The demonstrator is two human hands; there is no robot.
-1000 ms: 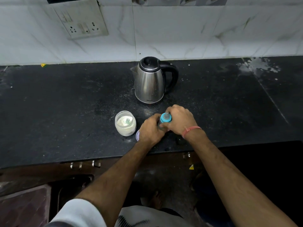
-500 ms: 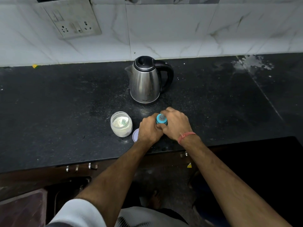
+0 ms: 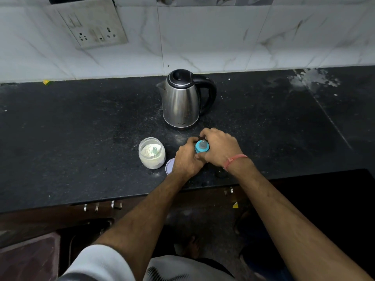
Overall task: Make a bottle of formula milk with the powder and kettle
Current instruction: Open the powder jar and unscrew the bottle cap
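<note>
A baby bottle stands on the black counter [image 3: 81, 138], and only its blue collar and grey teat [image 3: 202, 146] show between my hands. My left hand [image 3: 185, 159] wraps the bottle's body from the left. My right hand [image 3: 220, 148] grips the blue collar from the right and behind. An open glass jar of white powder [image 3: 151, 153], with a small scoop inside, stands just left of my hands. Its pale lid [image 3: 169, 166] lies flat on the counter, partly under my left hand. The steel kettle [image 3: 182, 100], lid closed and black handle to the right, stands behind the bottle.
A white tiled wall with a socket plate [image 3: 91, 27] rises behind the counter. White residue [image 3: 312, 80] marks the counter's back right. A small yellow scrap [image 3: 46, 82] lies at the back left. Drawer handles [image 3: 101, 206] sit below the counter's front edge.
Both hands stay on the bottle; my right hand has turned a little around the blue collar. The head camera has shifted, so everything sits slightly differently in frame.
</note>
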